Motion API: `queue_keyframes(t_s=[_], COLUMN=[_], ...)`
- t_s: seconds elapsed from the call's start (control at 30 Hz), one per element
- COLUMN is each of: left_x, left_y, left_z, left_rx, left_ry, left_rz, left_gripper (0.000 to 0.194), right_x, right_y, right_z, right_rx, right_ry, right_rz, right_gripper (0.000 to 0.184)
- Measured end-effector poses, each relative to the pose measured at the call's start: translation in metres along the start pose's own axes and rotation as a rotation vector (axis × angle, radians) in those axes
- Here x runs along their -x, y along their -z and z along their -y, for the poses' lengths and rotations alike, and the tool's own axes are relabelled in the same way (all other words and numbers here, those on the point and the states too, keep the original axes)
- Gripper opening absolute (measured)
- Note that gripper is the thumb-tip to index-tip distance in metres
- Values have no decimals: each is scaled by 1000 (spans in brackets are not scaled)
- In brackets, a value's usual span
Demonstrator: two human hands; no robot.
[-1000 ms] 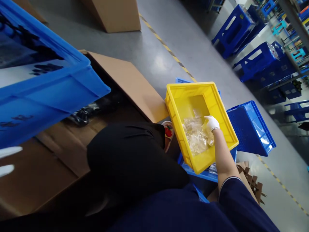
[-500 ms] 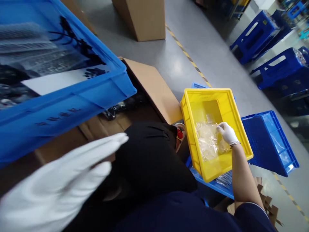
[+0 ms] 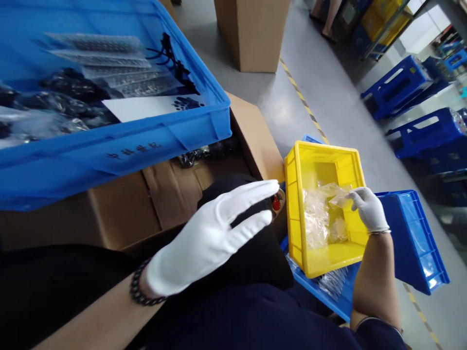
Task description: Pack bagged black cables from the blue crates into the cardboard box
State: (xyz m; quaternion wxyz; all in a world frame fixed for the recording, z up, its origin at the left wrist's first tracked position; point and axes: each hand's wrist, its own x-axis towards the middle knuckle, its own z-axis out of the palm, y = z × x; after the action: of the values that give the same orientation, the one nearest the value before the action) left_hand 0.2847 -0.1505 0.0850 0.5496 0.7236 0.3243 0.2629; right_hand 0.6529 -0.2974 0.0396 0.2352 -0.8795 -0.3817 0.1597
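Observation:
My left hand [image 3: 219,228], in a white glove, hovers over my lap with straight fingers and the thumb apart; nothing is in it. At the right, my gloved right hand [image 3: 370,209] pinches a clear plastic bag [image 3: 340,198] by its edge, above the inside of a yellow bin [image 3: 304,257]. Several more clear plastic bags [image 3: 315,223] lie heaped in that bin. What the held bag contains, if anything, is too small to make out.
A large blue crate [image 3: 146,146] at the upper left holds bubble-wrap strips, black parts and a white sheet. Below it sits an open cardboard box [image 3: 251,131]. Blue crates [image 3: 419,238] flank the yellow bin. Blue stools [image 3: 397,87] and another cardboard box [image 3: 255,36] stand beyond.
My right hand has lifted a clear plastic bag from the heap and drawn it rightward. My left hand has swung right, towards the yellow bin. The camera view has shifted.

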Motion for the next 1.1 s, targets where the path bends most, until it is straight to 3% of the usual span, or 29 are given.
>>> queue_keyframes(t_s=[0.17,0.27,0.37,0.53,0.6,0.7,0.77,0.9,1.1], left_x=[-17,-31,-52,-93,-105,-112,-113,-114,-115], left_y=[-24,-38,-56,-94,-109,-126,-132,-130,-126], left_z=[8,12,13,13,14,20,27,38,35], left_rx=[316,370,338,378,550,779,791,756,753], left_ry=[24,6,-42,-55,28,185,253,289,320], left_rz=[75,147,212,222,313,395,342,266,286], left_gripper=[52,63,78,112,101,43,17,9,11], right_x=[2,8,17,30,33,33,31,30,31], right_y=[46,66,80,89,87,86,89,96,94], right_z=[26,47,70,102,110,114,110,99,94], right_rx=[46,-2,-78,-185,-188,-151,-93,-36,-154], right_ry=[31,75,133,206,218,216,197,156,139], right_rz=[-107,-145,-165,-159,-163,-225,-301,-345,-293], right_gripper=[32,33,33,32,30,29,28,26,29])
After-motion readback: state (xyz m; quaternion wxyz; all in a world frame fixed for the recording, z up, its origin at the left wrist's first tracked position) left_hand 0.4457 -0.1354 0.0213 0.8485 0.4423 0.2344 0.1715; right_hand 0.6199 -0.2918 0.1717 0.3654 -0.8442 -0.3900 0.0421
